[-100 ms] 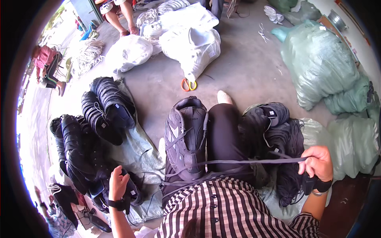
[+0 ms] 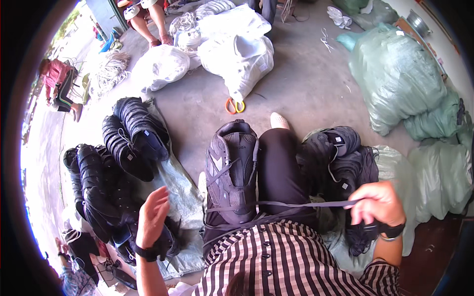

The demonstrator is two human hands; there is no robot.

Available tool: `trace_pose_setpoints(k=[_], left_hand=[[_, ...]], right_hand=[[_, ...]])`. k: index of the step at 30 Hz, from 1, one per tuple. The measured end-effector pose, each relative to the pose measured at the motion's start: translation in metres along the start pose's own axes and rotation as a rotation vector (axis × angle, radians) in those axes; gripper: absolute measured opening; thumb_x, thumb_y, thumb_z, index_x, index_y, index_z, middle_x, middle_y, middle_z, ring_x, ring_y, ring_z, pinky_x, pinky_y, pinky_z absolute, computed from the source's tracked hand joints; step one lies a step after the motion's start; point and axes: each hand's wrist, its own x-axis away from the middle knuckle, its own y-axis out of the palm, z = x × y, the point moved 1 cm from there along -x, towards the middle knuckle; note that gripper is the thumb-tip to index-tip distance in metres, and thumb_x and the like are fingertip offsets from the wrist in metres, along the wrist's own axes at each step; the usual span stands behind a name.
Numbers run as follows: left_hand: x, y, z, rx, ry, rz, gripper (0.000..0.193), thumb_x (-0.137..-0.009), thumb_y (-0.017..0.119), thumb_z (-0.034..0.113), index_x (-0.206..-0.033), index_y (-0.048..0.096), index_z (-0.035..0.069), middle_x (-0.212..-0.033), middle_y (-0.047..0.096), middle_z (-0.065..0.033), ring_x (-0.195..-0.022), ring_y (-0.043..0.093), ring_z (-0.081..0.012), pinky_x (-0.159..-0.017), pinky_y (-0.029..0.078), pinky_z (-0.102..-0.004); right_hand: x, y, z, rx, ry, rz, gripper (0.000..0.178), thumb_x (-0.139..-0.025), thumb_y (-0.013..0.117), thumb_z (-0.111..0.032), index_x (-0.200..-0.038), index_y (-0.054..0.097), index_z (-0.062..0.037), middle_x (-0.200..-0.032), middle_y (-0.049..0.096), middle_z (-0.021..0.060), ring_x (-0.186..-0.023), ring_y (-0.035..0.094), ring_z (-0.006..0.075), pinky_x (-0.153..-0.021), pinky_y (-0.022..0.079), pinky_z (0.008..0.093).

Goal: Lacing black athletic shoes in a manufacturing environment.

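Shoe on the lap: a dark grey and black sports shoe [image 2: 216, 172] lies along the person's left thigh, its toe toward the striped shirt [image 2: 266, 251] and its heel opening pointing away; a thin lace crosses its upper.
Long lace: a flat dark lace [image 2: 306, 204] stretches nearly straight from the shoe's toe end across the right thigh [image 2: 280, 167].
Right hand: well to the right of the shoe, this hand [image 2: 377, 204] has its fingers curled, pinching the lace between thumb and fingers.
Left hand: to the left of the shoe and apart from it, this hand [image 2: 154, 214] is loosely open, fingers raised and slightly bent, with nothing visible in its hold; it is nearest the dark stacked shoes.
Stacked shoes: rows of black shoes [image 2: 101, 185] to the left of the shoe, partly on pale sheeting [image 2: 180, 185].
Dark pile: black shoes and strands [image 2: 345, 160] to the right of the shoe, beyond the right thigh.
Scissors: orange and yellow handles [image 2: 235, 105] on the floor [image 2: 311, 93] just beyond the shoe's heel.
Bags: white bags [image 2: 239, 61] farther beyond the shoe; green bags [image 2: 395, 79] well off beyond it to the right.
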Motion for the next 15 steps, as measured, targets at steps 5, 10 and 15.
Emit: trace_pose_setpoints(k=[5,10,15], left_hand=[[-0.018,0.102,0.137,0.193,0.58,-0.508,0.046,-0.096,0.051,0.026,-0.131,0.047,-0.002,-0.126,0.056,-0.0132,-0.116,0.053,-0.0224,-0.101,0.037,-0.0352],[-0.013,0.12,0.13,0.403,0.28,-0.682,0.029,-0.098,0.051,0.022,-0.111,0.063,0.0,-0.086,0.063,-0.0026,-0.079,0.055,-0.0107,-0.075,0.045,-0.0249],[-0.014,0.059,0.081,0.074,0.032,-0.559,0.021,-0.096,0.052,0.015,-0.091,0.066,-0.001,-0.074,0.06,-0.0002,-0.068,0.051,-0.0066,-0.063,0.042,-0.0229]], right_hand=[[-0.052,0.064,-0.037,0.246,-0.342,-0.382,0.012,-0.088,0.059,-0.006,-0.097,0.064,0.0018,-0.077,0.068,0.0094,-0.063,0.064,0.0137,-0.062,0.052,0.026],[-0.077,0.015,-0.017,0.057,-0.16,-0.002,0.012,-0.088,0.054,-0.006,-0.086,0.064,-0.0004,-0.067,0.065,0.0055,-0.05,0.055,0.0069,-0.044,0.04,0.0186],[-0.059,-0.186,0.134,0.036,0.043,0.757,0.019,-0.089,0.056,-0.026,-0.081,0.06,-0.0097,-0.065,0.063,0.0039,-0.044,0.05,0.0055,-0.038,0.033,0.0183]])
